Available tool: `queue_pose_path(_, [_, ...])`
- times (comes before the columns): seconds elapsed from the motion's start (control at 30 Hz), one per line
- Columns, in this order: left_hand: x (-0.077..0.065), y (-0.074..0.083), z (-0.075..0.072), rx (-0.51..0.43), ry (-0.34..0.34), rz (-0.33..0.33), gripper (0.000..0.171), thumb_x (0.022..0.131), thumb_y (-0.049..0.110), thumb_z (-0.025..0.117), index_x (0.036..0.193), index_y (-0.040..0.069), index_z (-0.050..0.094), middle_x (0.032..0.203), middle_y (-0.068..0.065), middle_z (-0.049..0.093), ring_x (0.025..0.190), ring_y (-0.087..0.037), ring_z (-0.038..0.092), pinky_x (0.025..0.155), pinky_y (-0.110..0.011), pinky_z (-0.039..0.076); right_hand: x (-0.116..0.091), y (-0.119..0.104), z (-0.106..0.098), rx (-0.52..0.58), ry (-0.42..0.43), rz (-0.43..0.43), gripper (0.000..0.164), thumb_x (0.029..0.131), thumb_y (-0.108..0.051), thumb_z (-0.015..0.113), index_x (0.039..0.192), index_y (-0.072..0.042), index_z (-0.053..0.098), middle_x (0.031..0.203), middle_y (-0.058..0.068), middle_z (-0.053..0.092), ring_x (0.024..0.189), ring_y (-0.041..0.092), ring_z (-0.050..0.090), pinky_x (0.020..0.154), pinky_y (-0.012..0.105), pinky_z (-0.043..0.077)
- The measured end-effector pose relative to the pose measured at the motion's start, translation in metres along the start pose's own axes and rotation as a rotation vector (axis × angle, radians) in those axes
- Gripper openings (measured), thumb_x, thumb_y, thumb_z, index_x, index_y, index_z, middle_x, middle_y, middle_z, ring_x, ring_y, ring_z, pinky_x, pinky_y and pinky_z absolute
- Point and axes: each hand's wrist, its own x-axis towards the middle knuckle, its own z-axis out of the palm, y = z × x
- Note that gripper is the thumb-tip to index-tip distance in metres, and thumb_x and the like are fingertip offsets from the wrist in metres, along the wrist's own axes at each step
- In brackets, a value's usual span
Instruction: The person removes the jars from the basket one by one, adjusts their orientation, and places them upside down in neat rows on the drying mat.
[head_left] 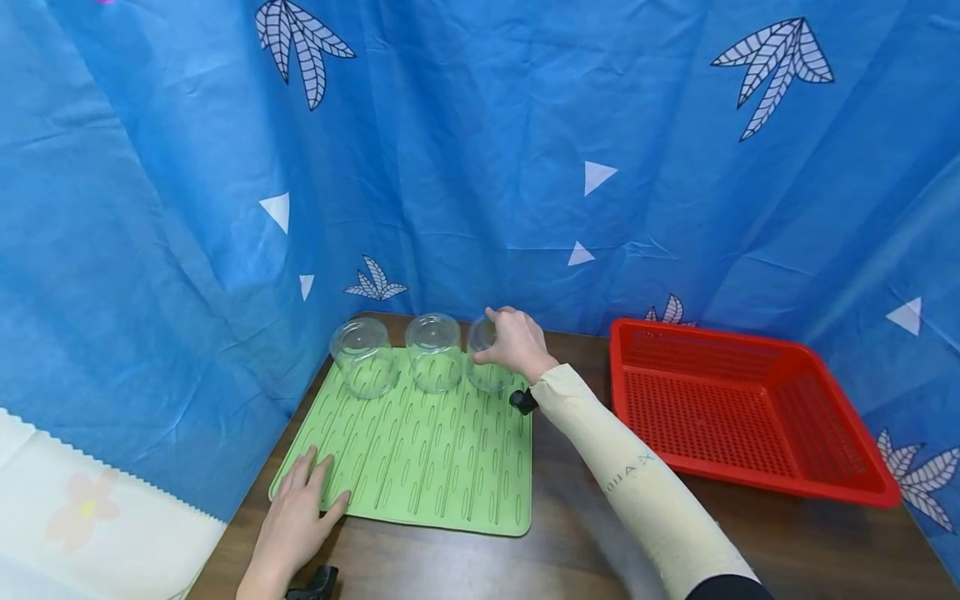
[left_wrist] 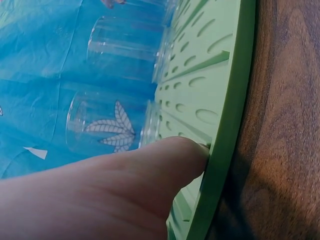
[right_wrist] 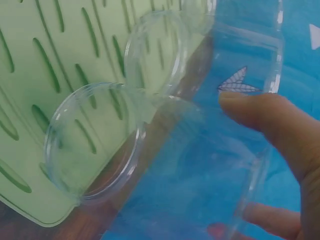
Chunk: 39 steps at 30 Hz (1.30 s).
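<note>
Three clear jars stand upside down in a row along the far side of a green drying mat (head_left: 431, 467): the left jar (head_left: 365, 362), the middle jar (head_left: 435, 354) and the right jar (head_left: 487, 379). My right hand (head_left: 517, 340) holds the right jar near its raised base, thumb on one side and fingers on the other. In the right wrist view the jar's round rim (right_wrist: 137, 170) is down at the mat. At the mat's front left corner my left hand (head_left: 296, 512) rests with fingers spread, its thumb (left_wrist: 185, 155) touching the mat near the edge.
A red plastic basket (head_left: 757, 483) with a perforated bottom stands to the right of the mat on the brown wooden table (head_left: 577, 533). A blue patterned curtain (head_left: 480, 167) hangs right behind the table and along its left side.
</note>
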Motion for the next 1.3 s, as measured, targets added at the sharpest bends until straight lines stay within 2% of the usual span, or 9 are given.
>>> queue_pose_path(0.1, [0.000, 0.000, -0.001, 0.002, 0.004, -0.002, 0.069, 0.101, 0.025, 0.081, 0.150, -0.014, 0.054, 0.161, -0.044, 0.037, 0.147, -0.066, 0.034, 0.115, -0.079, 0.035, 0.001, -0.002, 0.003, -0.013, 0.000, 0.006, 0.100, 0.080, -0.046, 0.099, 0.162, -0.009, 0.055, 0.161, 0.019, 0.055, 0.126, 0.038, 0.065, 0.071, 0.037, 0.062])
queue_pose_path(0.17, [0.001, 0.000, -0.002, 0.005, 0.002, -0.005, 0.069, 0.101, 0.025, 0.081, 0.150, -0.014, 0.054, 0.161, -0.044, 0.037, 0.146, -0.066, 0.035, 0.115, -0.080, 0.035, 0.002, -0.003, 0.005, -0.013, -0.005, 0.013, 0.100, 0.081, -0.047, 0.098, 0.163, -0.011, 0.053, 0.164, 0.019, 0.052, 0.143, 0.045, 0.054, 0.088, 0.047, 0.064])
queue_pose_path(0.2, [0.002, 0.000, -0.002, 0.007, 0.000, -0.006, 0.069, 0.101, 0.026, 0.081, 0.150, -0.014, 0.054, 0.161, -0.044, 0.037, 0.146, -0.066, 0.035, 0.114, -0.080, 0.035, 0.002, -0.003, 0.006, -0.013, -0.008, 0.016, 0.100, 0.082, -0.047, 0.098, 0.164, -0.011, 0.052, 0.164, 0.019, 0.051, 0.145, 0.045, 0.052, 0.093, 0.050, 0.063])
queue_pose_path(0.47, [0.002, -0.002, -0.003, 0.021, -0.017, -0.016, 0.070, 0.101, 0.028, 0.081, 0.150, -0.014, 0.054, 0.161, -0.044, 0.037, 0.145, -0.066, 0.036, 0.113, -0.080, 0.037, 0.002, -0.004, 0.013, 0.004, -0.018, 0.008, 0.102, 0.086, -0.049, 0.094, 0.168, -0.012, 0.046, 0.167, 0.019, 0.047, 0.149, 0.048, 0.047, 0.099, 0.052, 0.061])
queue_pose_path(0.7, [0.005, -0.002, -0.003, 0.015, -0.014, -0.004, 0.069, 0.102, 0.028, 0.080, 0.151, -0.013, 0.053, 0.161, -0.044, 0.036, 0.145, -0.067, 0.036, 0.113, -0.080, 0.037, 0.001, 0.001, 0.011, 0.054, -0.005, 0.022, 0.111, 0.086, -0.049, 0.094, 0.172, -0.009, 0.036, 0.169, 0.023, 0.042, 0.149, 0.048, 0.046, 0.106, 0.056, 0.057])
queue_pose_path(0.83, [0.007, 0.000, -0.003, 0.005, -0.011, 0.008, 0.069, 0.102, 0.027, 0.080, 0.151, -0.013, 0.053, 0.161, -0.044, 0.036, 0.145, -0.067, 0.035, 0.114, -0.080, 0.036, -0.003, 0.004, -0.002, 0.092, 0.015, 0.014, 0.108, 0.091, -0.052, 0.088, 0.173, -0.008, 0.033, 0.169, 0.024, 0.040, 0.151, 0.047, 0.044, 0.111, 0.058, 0.054])
queue_pose_path(1.07, [0.010, 0.002, -0.005, 0.012, -0.034, 0.003, 0.069, 0.103, 0.027, 0.079, 0.151, -0.014, 0.052, 0.161, -0.045, 0.035, 0.146, -0.067, 0.034, 0.114, -0.081, 0.035, -0.020, 0.010, -0.036, 0.173, 0.098, -0.015, 0.088, 0.106, -0.059, 0.063, 0.171, -0.006, 0.037, 0.170, 0.025, 0.039, 0.155, 0.046, 0.039, 0.120, 0.062, 0.043])
queue_pose_path(1.2, [0.012, 0.003, -0.007, 0.025, -0.029, 0.005, 0.068, 0.102, 0.026, 0.079, 0.150, -0.014, 0.053, 0.159, -0.046, 0.037, 0.144, -0.067, 0.037, 0.112, -0.081, 0.038, -0.034, 0.013, -0.050, 0.184, 0.137, -0.035, 0.086, 0.107, -0.063, 0.056, 0.171, -0.009, 0.037, 0.171, 0.021, 0.038, 0.157, 0.043, 0.037, 0.124, 0.062, 0.039])
queue_pose_path(1.3, [0.015, 0.006, -0.009, 0.034, -0.013, 0.010, 0.066, 0.103, 0.026, 0.078, 0.150, -0.014, 0.054, 0.157, -0.046, 0.039, 0.143, -0.066, 0.040, 0.112, -0.079, 0.039, -0.049, 0.013, -0.060, 0.185, 0.162, -0.048, 0.087, 0.107, -0.065, 0.057, 0.172, -0.011, 0.036, 0.174, 0.017, 0.036, 0.158, 0.040, 0.035, 0.124, 0.062, 0.038])
